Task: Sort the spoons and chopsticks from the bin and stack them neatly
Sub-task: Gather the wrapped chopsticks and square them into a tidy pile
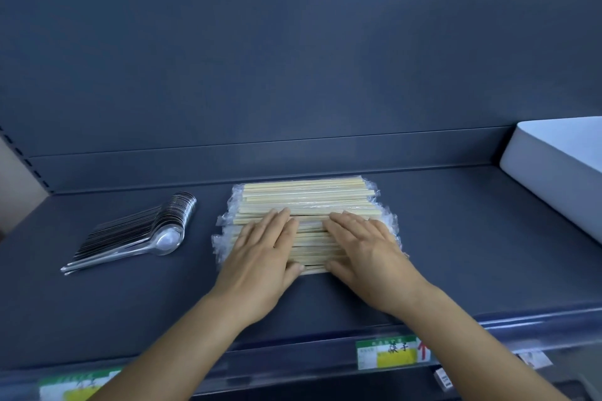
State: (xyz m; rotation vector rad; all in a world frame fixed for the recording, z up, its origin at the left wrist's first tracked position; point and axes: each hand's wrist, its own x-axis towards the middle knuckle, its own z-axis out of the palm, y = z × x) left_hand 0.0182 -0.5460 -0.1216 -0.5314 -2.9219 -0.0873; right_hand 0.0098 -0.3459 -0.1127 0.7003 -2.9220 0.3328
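Along the front lip of the shelf [130, 312], two price labels are sitting in the rail: one at the left [76, 386], partly cut off, and one right of centre [389, 353] with a yellow block and a red arrow. Two bare forearms are reaching over that rail onto the dark blue shelf.

Just beyond, the left hand [260, 254] and the right hand [368, 247] are lying palm down, side by side, on the near half of the chopsticks [309, 198]. All fingers are lying straight and flat, grasping nothing, only pressing on the stack; the thumbs are touching its near edge. The chopsticks are pale wooden ones in clear plastic sleeves, lying crosswise in one broad pile in the middle of the shelf; too many to count, and the hands are covering much of the near rows.

Well apart to the left, the spoons [153, 231] are lying nested in one single row, bowls toward the pile, handles fanning out toward the left front; their number is not countable.

Farther right, one white bin [553, 166] is standing at the shelf's end, cut off by the frame edge. Behind everything, the shelf's back panel [293, 58] is rising.
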